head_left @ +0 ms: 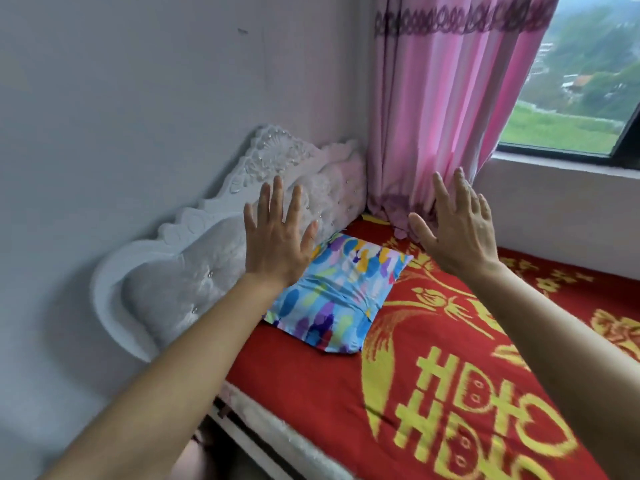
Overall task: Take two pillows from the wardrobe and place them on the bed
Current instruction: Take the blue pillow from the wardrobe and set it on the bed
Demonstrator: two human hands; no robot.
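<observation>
Head view: lying flat on the bed (pixel 311 386), up by the headboard (pixel 194 265), one pillow (pixel 336 299) with bright blotches on blue, its far edge touching the padded headboard, its near edge ending well short of the mattress side. Leaving a wide stretch of red blanket (pixel 433 393) with yellow lettering free toward the window side and the foot. Hovering above, left hand (pixel 277 237) spread open, fingers splayed, holding nothing, overlapping the pillow's far left corner in the picture. Hanging to the right, right hand (pixel 457 230) also open and empty, fingers apart, in front of the pink curtain (pixel 443 109). Curtain hem bunching on the bed's far corner, beside the window (pixel 581 98). Wall (pixel 121 116) closing in the left side.
</observation>
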